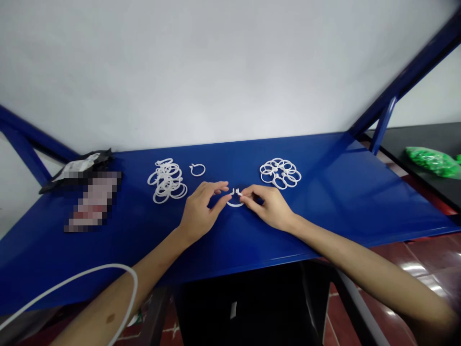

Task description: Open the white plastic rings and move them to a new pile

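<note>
1. A white cable (108,265) is looping across the left forearm at the bottom left, clear of both hands.
2. The right hand (268,204) is pinching a ring (235,205) at its right side between thumb and forefinger, seemingly to steady it.
3. The left hand (201,206) is holding its fingers parted, its thumb tip meeting the ring's left side; whether it is pressing, I cannot tell.
4. The ring is sitting between the hands, over the middle of the blue table (342,192); its ends are pointing away from the person, perhaps so the gap is lying within reach of both thumbs.
5. A blurred packet (94,198) is lying far left, probably set aside to leave room.
6. The left pile (167,183) is overlapping loosely just beyond the left hand, handy for reaching.
7. The right cluster (284,171) is forming a rough circle, which is suggesting deliberate placing.
8. A lone ring (198,175) is lying flat beside the pile, apart and easy to lift.
9. A black bag (81,168) is resting at the back left, out of the way.
</note>
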The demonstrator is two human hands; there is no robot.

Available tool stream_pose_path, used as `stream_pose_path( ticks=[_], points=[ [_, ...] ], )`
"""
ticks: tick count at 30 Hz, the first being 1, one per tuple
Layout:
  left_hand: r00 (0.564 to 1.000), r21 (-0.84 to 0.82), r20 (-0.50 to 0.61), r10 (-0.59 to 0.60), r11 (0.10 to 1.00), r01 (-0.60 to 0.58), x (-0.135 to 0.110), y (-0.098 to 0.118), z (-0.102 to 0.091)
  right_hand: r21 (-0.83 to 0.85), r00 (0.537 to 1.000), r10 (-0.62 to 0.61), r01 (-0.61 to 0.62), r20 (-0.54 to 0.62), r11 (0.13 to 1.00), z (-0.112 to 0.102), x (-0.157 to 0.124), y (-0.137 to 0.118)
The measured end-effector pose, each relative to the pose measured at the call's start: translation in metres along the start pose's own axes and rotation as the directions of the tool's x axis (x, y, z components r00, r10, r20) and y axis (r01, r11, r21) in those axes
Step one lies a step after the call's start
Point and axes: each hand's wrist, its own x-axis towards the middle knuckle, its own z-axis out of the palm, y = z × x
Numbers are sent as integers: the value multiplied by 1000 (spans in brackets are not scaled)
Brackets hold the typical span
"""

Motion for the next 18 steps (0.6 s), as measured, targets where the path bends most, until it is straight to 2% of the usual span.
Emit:
stream_pose_path(
  ticks=[2,4,8,10,13,15,18],
  points=[
    [989,-118,92,-115,985,126,1,0,-1,-13,999,-51,51,8,999,1,-1,0],
    [971,-195,161,-174,959,204,0,0,0,-18,996,-90,90,17,996,2,-2,0],
    [956,-242,192,-221,934,264,-3,2,2,-53,979,-202,204,31,978,3,-5,2],
    [966,-248,176,-191,941,232,-6,5,3,-109,958,-280,285,58,952,3,-7,2],
    [987,-252,137,-85,960,118,-9,8,3,-207,927,-352,373,132,905,4,-10,1],
    [994,-233,110,0,972,26,-8,8,4,-233,917,-372,397,147,888,4,-10,-1],
    [986,-130,111,127,985,-112,-1,-1,4,-251,924,-367,381,104,890,-1,-4,-2]
  ],
)
